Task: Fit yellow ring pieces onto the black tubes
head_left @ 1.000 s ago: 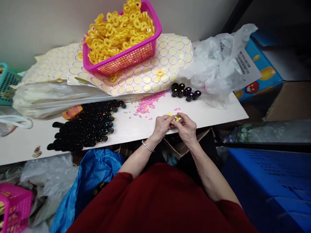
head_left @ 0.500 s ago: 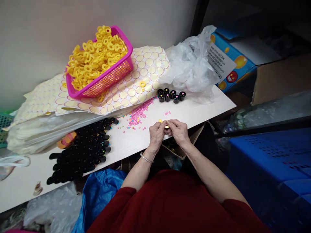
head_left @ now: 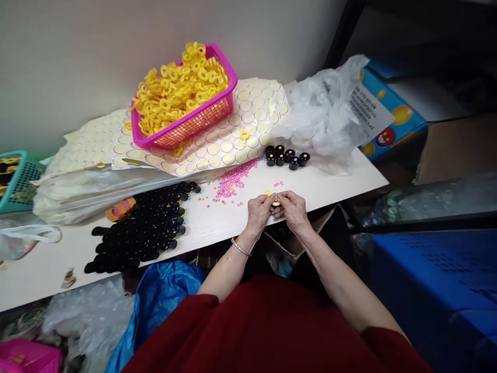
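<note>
Yellow ring (head_left: 276, 202) is pinched between left hand (head_left: 259, 212) and right hand (head_left: 294, 211), both closed on it, just nearer the person than the pink beads (head_left: 233, 179) on the surface (head_left: 341, 176); judged light, stiff, small; grip by the rim.

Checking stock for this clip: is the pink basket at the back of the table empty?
No, the pink basket is heaped above its rim with yellow rings.

A glossy pink plastic basket (head_left: 186, 122) holds matt yellow plastic rings (head_left: 178, 90); the table (head_left: 330, 176) looks smooth, pale, wood-grained.
</note>
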The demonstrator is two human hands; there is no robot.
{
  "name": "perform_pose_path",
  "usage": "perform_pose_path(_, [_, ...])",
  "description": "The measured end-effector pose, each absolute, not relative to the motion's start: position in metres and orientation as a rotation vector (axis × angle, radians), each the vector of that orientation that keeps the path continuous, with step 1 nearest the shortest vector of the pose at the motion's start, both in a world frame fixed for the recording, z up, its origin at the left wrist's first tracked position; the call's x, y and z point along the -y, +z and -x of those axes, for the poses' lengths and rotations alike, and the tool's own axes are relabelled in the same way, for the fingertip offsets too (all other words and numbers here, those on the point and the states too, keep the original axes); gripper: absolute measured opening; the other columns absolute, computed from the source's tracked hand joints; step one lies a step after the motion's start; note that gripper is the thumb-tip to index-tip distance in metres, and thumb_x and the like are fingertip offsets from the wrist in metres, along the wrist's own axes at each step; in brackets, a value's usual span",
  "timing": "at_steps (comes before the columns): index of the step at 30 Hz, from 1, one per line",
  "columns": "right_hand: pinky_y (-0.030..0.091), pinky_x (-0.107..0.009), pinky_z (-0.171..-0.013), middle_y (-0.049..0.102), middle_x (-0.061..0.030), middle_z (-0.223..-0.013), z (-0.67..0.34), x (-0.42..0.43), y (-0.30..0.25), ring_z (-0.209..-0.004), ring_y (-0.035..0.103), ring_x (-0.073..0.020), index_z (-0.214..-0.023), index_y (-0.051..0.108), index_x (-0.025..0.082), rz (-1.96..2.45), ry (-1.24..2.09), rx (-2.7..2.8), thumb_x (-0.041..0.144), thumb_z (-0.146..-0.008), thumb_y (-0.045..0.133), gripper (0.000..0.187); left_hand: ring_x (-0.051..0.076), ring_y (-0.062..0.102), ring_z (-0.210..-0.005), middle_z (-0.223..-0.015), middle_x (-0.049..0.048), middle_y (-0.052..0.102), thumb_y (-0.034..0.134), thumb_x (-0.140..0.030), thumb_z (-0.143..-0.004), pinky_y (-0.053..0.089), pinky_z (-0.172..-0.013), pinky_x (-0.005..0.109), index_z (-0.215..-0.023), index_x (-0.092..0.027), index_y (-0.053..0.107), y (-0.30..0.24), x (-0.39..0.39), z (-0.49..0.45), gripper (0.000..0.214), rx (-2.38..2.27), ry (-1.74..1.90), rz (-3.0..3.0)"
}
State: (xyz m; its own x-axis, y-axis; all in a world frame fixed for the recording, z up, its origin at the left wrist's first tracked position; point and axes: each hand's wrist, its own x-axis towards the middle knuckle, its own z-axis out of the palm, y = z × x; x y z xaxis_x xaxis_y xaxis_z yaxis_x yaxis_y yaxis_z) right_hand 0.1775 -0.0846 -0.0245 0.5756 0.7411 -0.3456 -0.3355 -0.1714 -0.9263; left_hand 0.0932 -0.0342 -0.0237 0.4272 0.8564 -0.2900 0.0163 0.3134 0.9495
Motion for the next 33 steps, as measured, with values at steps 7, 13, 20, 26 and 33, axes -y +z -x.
perform_pose_path(7, [0.042, -0.019, -0.039, 0.057, 0.0051, -0.061, -0.174, 0.104, -0.020, -0.046, 0.052, -0.0077, -0.072, 0.052, 0.019, 1.269, 1.062, 0.285, 0.045, -0.061, 0.070, 0.034, 0.007, 0.043, -0.065, -0.076, -0.0021, 0.052, 0.084, -0.038, -0.048, 0.036, -0.060, 0.022, -0.075, -0.015, 0.068, -0.028, 0.042, -0.077, 0.040, -0.704, 0.712, -1.382])
perform_pose_path(13, [0.027, -0.017, -0.033, 0.044, 0.0071, -0.046, -0.187, 0.127, -0.013, -0.038, 0.035, -0.0036, -0.058, 0.050, 0.016, 1.338, 1.182, 0.278, 0.053, -0.062, 0.072, 0.043, 0.019, 0.050, -0.096, -0.089, 0.0057, 0.060, 0.085, -0.040, -0.050, 0.041, -0.091, 0.036, -0.086, -0.018, 0.072, -0.019, 0.056, -0.066, 0.044, -0.464, 0.588, -1.538])
perform_pose_path(20, [0.046, -0.021, -0.052, 0.059, 0.0028, -0.066, -0.210, 0.139, -0.003, -0.058, 0.053, -0.0077, -0.075, 0.062, 0.012, 1.103, 1.652, 0.457, 0.047, -0.052, 0.081, 0.046, 0.025, 0.042, -0.120, -0.101, 0.0072, 0.061, 0.078, -0.039, -0.063, 0.030, -0.107, 0.042, -0.102, -0.022, 0.070, -0.011, 0.051, -0.059, 0.043, -0.354, 0.371, -1.689])
perform_pose_path(26, [0.041, -0.015, -0.052, 0.063, 0.0033, -0.069, -0.211, 0.143, -0.007, -0.061, 0.054, -0.0066, -0.082, 0.066, 0.013, 1.096, 1.675, 0.555, 0.017, -0.044, 0.083, 0.042, 0.027, 0.042, -0.120, -0.097, 0.0070, 0.065, 0.078, -0.034, -0.064, 0.031, -0.106, 0.045, -0.096, -0.021, 0.072, -0.011, 0.052, -0.060, 0.035, -0.290, 0.340, -1.832])
perform_pose_path(33, [0.045, -0.020, -0.061, 0.065, 0.0012, -0.074, -0.207, 0.146, -0.007, -0.069, 0.058, -0.0109, -0.085, 0.070, 0.012, 1.055, 1.788, 0.691, 0.016, -0.045, 0.079, 0.041, 0.028, 0.042, -0.120, -0.095, 0.0061, 0.067, 0.074, -0.032, -0.068, 0.027, -0.107, 0.045, -0.089, -0.022, 0.071, -0.012, 0.056, -0.057, 0.023, -0.176, 0.303, -2.033])
